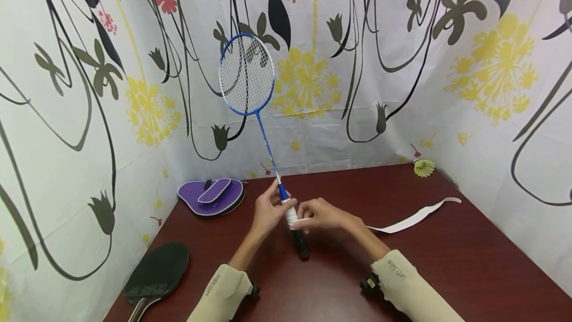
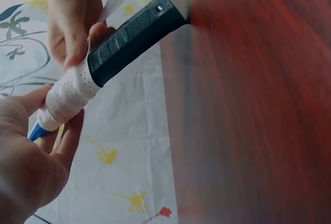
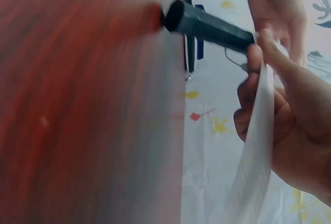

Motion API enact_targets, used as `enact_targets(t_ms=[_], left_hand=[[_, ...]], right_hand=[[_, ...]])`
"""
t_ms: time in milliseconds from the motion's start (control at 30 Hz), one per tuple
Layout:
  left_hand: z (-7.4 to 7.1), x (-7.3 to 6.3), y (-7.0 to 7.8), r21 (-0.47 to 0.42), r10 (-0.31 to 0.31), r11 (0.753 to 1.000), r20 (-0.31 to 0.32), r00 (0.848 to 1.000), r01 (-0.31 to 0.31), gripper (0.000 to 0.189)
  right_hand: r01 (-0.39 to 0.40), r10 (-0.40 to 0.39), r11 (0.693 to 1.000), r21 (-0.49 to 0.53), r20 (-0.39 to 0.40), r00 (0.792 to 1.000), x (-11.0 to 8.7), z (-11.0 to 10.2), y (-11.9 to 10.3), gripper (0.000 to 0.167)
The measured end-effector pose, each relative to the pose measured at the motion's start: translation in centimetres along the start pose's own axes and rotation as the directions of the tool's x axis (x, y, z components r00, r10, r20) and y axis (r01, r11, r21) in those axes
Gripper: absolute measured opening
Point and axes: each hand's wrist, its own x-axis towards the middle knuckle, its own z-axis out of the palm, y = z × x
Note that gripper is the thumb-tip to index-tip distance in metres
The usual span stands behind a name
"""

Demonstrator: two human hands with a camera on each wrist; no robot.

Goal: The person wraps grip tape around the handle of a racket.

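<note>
A blue and white badminton racket (image 1: 263,133) is held upright at a tilt above the table, its head at the top. My left hand (image 1: 269,207) grips it near the top of the handle, fingers and thumb round the shaft end. White perforated grip tape (image 2: 66,97) covers the upper handle; the lower handle (image 2: 137,35) is black. My right hand (image 1: 323,214) pinches the tape against the handle where white meets black. From that hand the loose tape (image 3: 258,125) hangs down in the right wrist view, and its tail lies on the table at the right in the head view.
On the dark red table (image 1: 447,262), a purple paddle case (image 1: 214,197) lies at the back left. A black table tennis paddle (image 1: 158,270) is at the front left. A yellow shuttlecock (image 1: 423,167) sits in the back right corner. Patterned cloth (image 1: 380,73) hangs around the table.
</note>
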Motion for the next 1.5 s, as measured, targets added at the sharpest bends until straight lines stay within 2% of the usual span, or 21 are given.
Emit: enact_targets(t_ms=[100, 200, 367, 467, 633, 800, 967, 1100, 1200, 1300, 1500], left_hand=[[-0.6, 0.1, 0.0, -0.012, -0.008, 1.0, 0.048, 0.999, 0.009, 0.078], [-1.0, 0.2, 0.0, -0.033, -0.015, 0.999, 0.102, 0.995, 0.018, 0.079], [-1.2, 0.6, 0.2, -0.063, -0.014, 0.998, 0.173, 0.985, 0.025, 0.077], [-1.4, 0.7, 0.4, -0.074, -0.019, 0.997, 0.204, 0.979, 0.035, 0.076], [-1.7, 0.8, 0.5, -0.106, -0.013, 0.994, 0.248, 0.969, 0.041, 0.077], [-2.0, 0.8, 0.6, -0.16, 0.009, 0.986, 0.3, 0.954, 0.041, 0.078], [-2.2, 0.6, 0.5, -0.196, 0.041, 0.98, 0.344, 0.938, 0.029, 0.078], [-1.9, 0.6, 0.3, -0.263, 0.055, 0.964, 0.348, 0.936, 0.041, 0.073], [-1.5, 0.6, 0.1, -0.294, 0.053, 0.955, 0.329, 0.943, 0.049, 0.06], [-1.3, 0.6, -0.1, -0.268, 0.049, 0.963, 0.28, 0.959, 0.029, 0.05], [-1.3, 0.4, -0.7, -0.171, 0.041, 0.985, 0.175, 0.984, -0.011, 0.046]], right_hand=[[0.032, -0.033, 0.999, 0.021, 0.052, 0.998, -0.1, -0.5, 0.1, 0.011], [0.05, -0.05, 0.999, 0.013, 0.071, 0.996, -0.2, -0.8, 0.0, 0.01], [0.065, -0.064, 0.998, -0.021, 0.049, 0.997, -0.2, -0.8, -0.1, 0.01], [0.074, -0.074, 0.997, 0.001, 0.031, 0.997, -0.1, -0.6, 0.0, 0.009], [0.051, -0.053, 0.997, 0.063, 0.023, 0.998, 0.0, -0.3, 0.4, 0.016], [0.049, -0.05, 0.999, 0.019, 0.034, 0.998, 0.0, -0.2, 0.2, 0.03], [0.071, -0.071, 0.997, 0.01, 0.085, 0.994, 0.0, -0.3, -0.4, 0.029], [0.078, -0.077, 0.997, -0.007, 0.092, 0.993, 0.1, -0.3, -0.5, 0.023], [0.067, -0.063, 0.996, -0.053, 0.078, 0.995, 0.1, -0.3, -0.5, 0.019], [0.062, -0.056, 0.995, -0.078, 0.066, 0.996, 0.0, -0.4, -0.4, 0.018], [0.047, -0.043, 0.995, -0.091, 0.046, 0.998, -0.2, -0.7, 0.1, 0.017]])
